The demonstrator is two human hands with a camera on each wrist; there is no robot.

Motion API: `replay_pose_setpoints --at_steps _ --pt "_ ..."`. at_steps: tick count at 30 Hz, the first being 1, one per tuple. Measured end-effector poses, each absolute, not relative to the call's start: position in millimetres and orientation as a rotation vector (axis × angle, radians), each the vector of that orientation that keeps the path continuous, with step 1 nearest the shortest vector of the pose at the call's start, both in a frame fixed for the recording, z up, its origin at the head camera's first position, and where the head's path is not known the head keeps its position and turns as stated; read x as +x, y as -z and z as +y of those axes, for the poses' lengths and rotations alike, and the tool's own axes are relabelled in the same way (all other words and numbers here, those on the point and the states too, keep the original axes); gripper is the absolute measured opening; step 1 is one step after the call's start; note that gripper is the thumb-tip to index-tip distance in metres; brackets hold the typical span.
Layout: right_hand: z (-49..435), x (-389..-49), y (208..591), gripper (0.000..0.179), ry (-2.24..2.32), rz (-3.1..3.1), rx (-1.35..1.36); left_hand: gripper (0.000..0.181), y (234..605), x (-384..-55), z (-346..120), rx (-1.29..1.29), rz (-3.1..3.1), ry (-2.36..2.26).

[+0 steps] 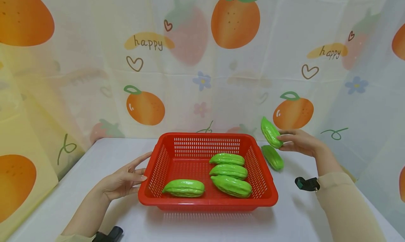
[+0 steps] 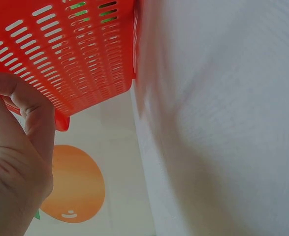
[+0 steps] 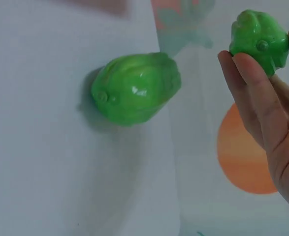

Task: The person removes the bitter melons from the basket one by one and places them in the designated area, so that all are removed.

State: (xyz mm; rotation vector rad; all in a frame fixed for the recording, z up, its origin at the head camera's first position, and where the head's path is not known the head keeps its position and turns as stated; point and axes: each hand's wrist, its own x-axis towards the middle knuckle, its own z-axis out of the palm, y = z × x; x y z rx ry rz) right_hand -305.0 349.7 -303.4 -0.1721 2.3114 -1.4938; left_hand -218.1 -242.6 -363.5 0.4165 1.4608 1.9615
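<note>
A red plastic basket (image 1: 207, 202) with slotted walls stands on the white table. My left hand (image 1: 121, 180) grips its left rim; in the left wrist view the fingers (image 2: 33, 110) curl at the rim. My right hand (image 1: 299, 142) pinches a glossy green bitter melon (image 1: 270, 132) between thumb and fingers, raised beyond the basket's right back corner. Below it, another bitter melon (image 1: 272, 158) lies on the table, apart from the right hand (image 3: 267, 105). Inside the basket, three bitter melons (image 1: 228, 171) lie stacked front to back on the right, and one bitter melon (image 1: 184, 188) lies front left.
A curtain (image 1: 190, 104) printed with oranges and strawberries hangs behind the table (image 1: 126, 214) and along its sides. Black wrist devices (image 1: 307, 184) are strapped at both sleeves. White tabletop surrounds the basket on the left, front and right.
</note>
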Motion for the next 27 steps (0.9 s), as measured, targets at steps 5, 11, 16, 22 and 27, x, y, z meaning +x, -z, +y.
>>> replay_pose_setpoints --at_steps 5,11,16,22,27 --pt "360.0 -304.0 310.2 0.072 1.498 2.327 -0.162 0.075 363.3 -217.7 -242.4 0.408 1.463 -1.963" --pt "369.7 -300.6 317.8 0.069 1.479 2.349 -0.141 0.075 363.3 -217.4 -242.0 0.401 1.474 -1.962" --pt "375.5 -296.8 323.6 0.072 1.461 2.353 -0.108 0.076 363.0 -217.3 -242.0 0.406 1.477 -1.961" --pt "381.7 -292.7 330.2 0.073 1.437 2.361 -0.067 0.076 362.8 -217.1 -242.2 0.415 1.467 -1.963" --pt "387.9 -290.9 337.1 0.074 1.42 2.367 -0.038 0.077 362.5 -217.1 -242.0 0.405 1.476 -1.961"
